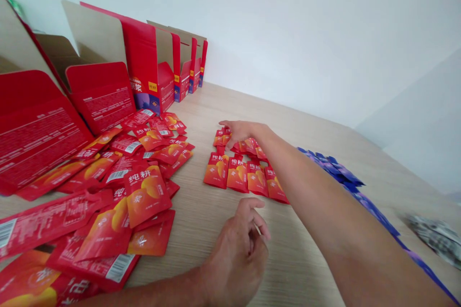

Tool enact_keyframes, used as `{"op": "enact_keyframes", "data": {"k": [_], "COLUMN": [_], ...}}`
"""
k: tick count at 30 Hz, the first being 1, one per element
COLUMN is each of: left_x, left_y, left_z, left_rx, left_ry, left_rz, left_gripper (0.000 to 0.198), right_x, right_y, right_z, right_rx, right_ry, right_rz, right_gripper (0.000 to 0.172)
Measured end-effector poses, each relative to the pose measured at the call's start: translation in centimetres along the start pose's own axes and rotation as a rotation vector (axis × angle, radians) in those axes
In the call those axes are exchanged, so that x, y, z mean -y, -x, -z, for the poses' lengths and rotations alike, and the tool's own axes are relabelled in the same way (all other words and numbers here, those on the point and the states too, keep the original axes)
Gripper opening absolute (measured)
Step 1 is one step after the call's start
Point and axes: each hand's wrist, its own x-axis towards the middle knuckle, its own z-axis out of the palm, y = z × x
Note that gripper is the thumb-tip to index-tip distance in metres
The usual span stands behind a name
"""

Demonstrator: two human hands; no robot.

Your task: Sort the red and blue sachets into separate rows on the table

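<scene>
The small red-orange snack sachets (245, 170) lie in two short rows at the centre of the frame, on the pale wooden table (201, 211). They look light, thin and glossy, probably slick to the touch and easy to slide or bend; a pinch at a sealed edge or corner seems the surest hold. The right hand (240, 131) reaches across to the far row, palm down and fingers spread flat, resting on or just above the sachets there; whether it pinches one I cannot tell. The left hand (239, 249), lower centre, hovers just above the table with fingers loosely curled and empty, near the front row. A loose heap of the same sachets (108, 192) fills the lower left, open red cartons (101, 86) stand at upper left, and blue-purple packets (342, 172) trail off to the right.
</scene>
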Motion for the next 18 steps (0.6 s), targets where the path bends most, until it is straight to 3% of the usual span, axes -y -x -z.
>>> {"op": "enact_keyframes", "data": {"k": [9, 13, 15, 18], "left_x": [0.2, -0.1, -0.5, -1.1], "left_y": [0.1, 0.1, 0.0, 0.0], "left_z": [0.1, 0.1, 0.1, 0.3], "left_rx": [0.018, 0.022, 0.043, 0.080], "left_ry": [0.000, -0.026, -0.049, -0.086], "left_rz": [-0.025, -0.022, -0.011, 0.004], "left_gripper": [0.050, 0.052, 0.054, 0.054], "right_x": [0.2, 1.8, 4.1, 9.7], "right_y": [0.4, 1.8, 2.9, 5.1], "right_z": [0.3, 1.5, 1.8, 1.1], "right_rx": [0.053, 0.046, -0.047, -0.240], "right_ry": [-0.028, 0.013, 0.080, 0.049], "right_rz": [-0.022, -0.053, -0.044, 0.051], "right_gripper": [0.138, 0.140, 0.124, 0.083]}}
